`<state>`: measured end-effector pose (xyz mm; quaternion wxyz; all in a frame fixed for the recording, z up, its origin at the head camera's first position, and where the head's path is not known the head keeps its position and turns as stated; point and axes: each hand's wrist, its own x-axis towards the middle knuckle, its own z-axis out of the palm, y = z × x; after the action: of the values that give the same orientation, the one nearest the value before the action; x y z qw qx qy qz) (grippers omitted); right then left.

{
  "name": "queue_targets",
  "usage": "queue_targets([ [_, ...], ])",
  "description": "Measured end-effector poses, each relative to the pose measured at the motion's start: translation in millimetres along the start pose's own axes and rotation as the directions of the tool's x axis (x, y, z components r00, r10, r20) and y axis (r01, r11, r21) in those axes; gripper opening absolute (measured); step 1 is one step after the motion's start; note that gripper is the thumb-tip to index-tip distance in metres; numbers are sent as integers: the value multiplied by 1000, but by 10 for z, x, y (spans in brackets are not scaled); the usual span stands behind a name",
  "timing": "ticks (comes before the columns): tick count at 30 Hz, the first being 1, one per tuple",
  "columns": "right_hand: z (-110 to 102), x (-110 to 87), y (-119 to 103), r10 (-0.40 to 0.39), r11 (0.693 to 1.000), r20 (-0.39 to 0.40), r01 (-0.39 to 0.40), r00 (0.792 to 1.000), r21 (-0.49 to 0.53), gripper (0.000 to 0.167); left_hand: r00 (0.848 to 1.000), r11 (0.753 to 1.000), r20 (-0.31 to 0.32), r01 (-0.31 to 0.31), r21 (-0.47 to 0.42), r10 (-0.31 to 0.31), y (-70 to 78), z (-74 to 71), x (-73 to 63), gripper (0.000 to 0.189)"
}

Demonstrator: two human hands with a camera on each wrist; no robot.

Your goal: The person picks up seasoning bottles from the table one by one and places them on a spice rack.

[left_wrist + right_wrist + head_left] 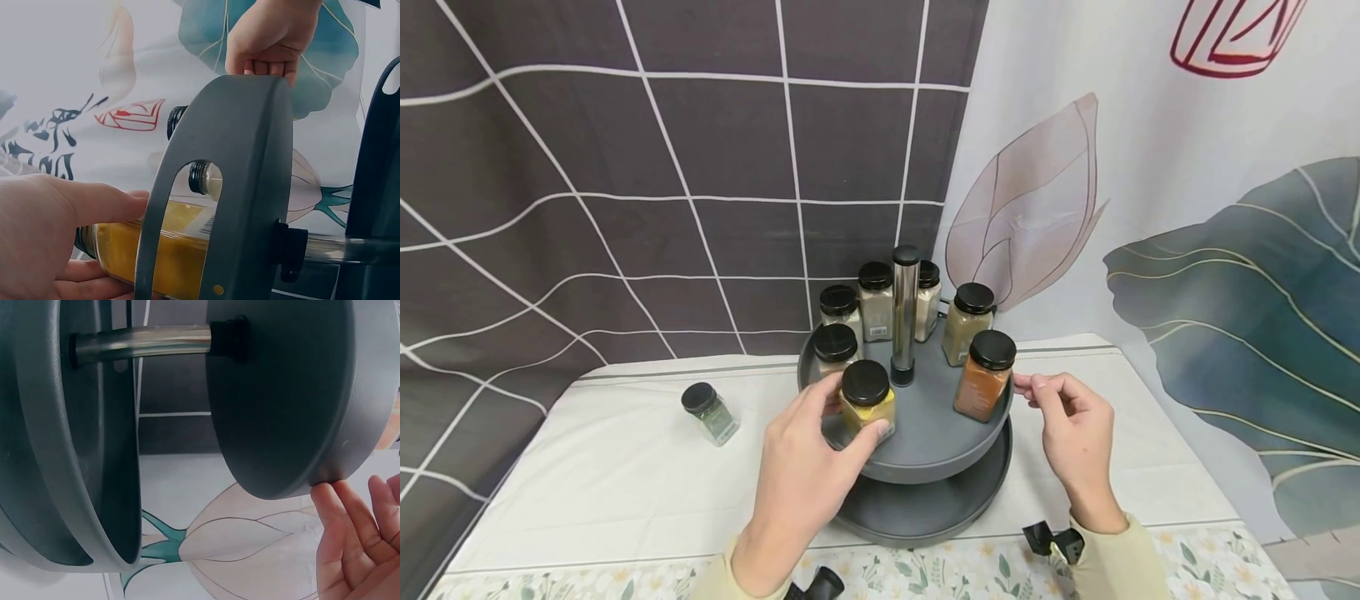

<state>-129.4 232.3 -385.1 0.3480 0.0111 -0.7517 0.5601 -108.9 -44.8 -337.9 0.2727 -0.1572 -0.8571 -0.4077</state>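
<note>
My left hand [808, 467] holds a spice jar of yellow powder [867, 407] with a black lid, thumb and fingers on its sides, at the front left of the upper tier. That tier [917, 457] belongs to a grey two-tier turntable with a metal post [906, 312]. The fingertips of my right hand [1071, 429] touch the tier's right outer wall, as the right wrist view shows, beside a jar of orange powder [983, 379]. In the left wrist view, the tier's slotted wall partly hides the yellow jar [125, 250].
Several more black-lidded jars stand round the upper tier, among them a tan one [967, 325]. The lower tier [917, 508] sits below on the white cloth [625, 467]. A jar with greenish contents [711, 414] lies tilted at the left. Printed curtains hang behind.
</note>
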Motion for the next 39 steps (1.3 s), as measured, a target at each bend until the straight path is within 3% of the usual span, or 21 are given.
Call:
queue_targets([
  [17, -6, 0, 14, -16, 1000, -4, 16, 1000, 0, 29, 1000, 1000, -12, 4, -21, -4, -65, -5, 7, 63],
  [23, 4, 6, 31, -32, 999, -8, 32, 999, -10, 28, 999, 998, -6, 50, -49, -50, -128, -88, 2, 68],
  [31, 52, -9, 50, -36, 999, -6, 36, 999, 26, 17, 991, 997, -124, 45, -62, -53, -322, -268, -21, 67],
  [35, 66, -7, 41, -10, 998, 24, 9, 1000, 65, 25, 979, 998, -199, 34, -59, -45, -481, -372, -34, 54],
  [39, 68, 0, 33, 18, 997, 89, -25, 996, 80, 36, 965, 994, -241, 110, 12, -104, -679, -476, -52, 47],
])
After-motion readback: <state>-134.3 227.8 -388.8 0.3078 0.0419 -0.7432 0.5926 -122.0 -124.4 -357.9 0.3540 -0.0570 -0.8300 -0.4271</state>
